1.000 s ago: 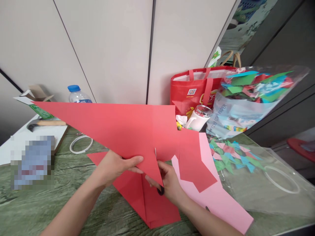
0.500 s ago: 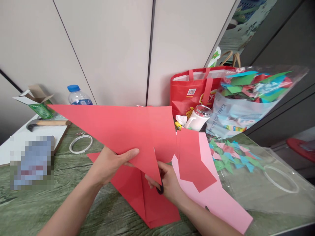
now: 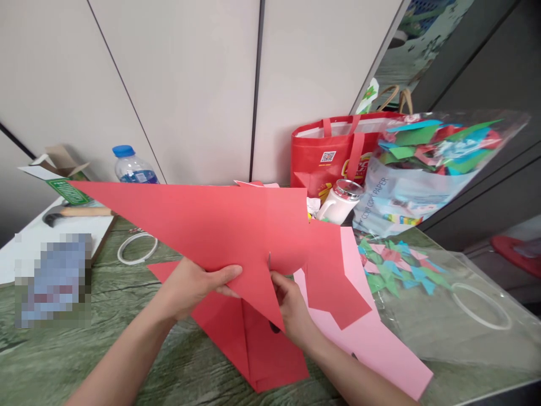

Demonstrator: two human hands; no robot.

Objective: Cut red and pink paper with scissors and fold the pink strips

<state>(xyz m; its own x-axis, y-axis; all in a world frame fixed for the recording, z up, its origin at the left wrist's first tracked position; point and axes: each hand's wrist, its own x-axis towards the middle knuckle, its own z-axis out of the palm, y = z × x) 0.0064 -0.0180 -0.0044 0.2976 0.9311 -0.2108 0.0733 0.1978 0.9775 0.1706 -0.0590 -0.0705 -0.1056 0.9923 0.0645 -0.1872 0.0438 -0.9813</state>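
Note:
My left hand (image 3: 196, 285) pinches the lower edge of a large sheet of red paper (image 3: 220, 225), thumb on top and fingers beneath. In my right hand (image 3: 289, 304) are scissors (image 3: 274, 327), mostly hidden by the sheet; a dark handle loop shows below, and a thin bit of blade stands at the cut. The slit runs up into the red sheet from its lower edge. Under my hands lies a folded red paper piece (image 3: 270, 355). To the right, another red cut piece (image 3: 333, 282) rests on pink paper (image 3: 393, 361).
Behind stand a red bag (image 3: 313, 169), a white lidded mug (image 3: 340, 203) and a plastic bag of coloured paper pieces (image 3: 414, 180). Paper scraps (image 3: 397, 265) lie at right. At left are a tape ring (image 3: 137, 248), a bottle (image 3: 131, 166) and a wooden-handled tool (image 3: 84, 211).
The red sheet's right edge has shifted right and its left tip left. My right hand has closed in, the handle loop is more covered, and the cut stands slightly higher.

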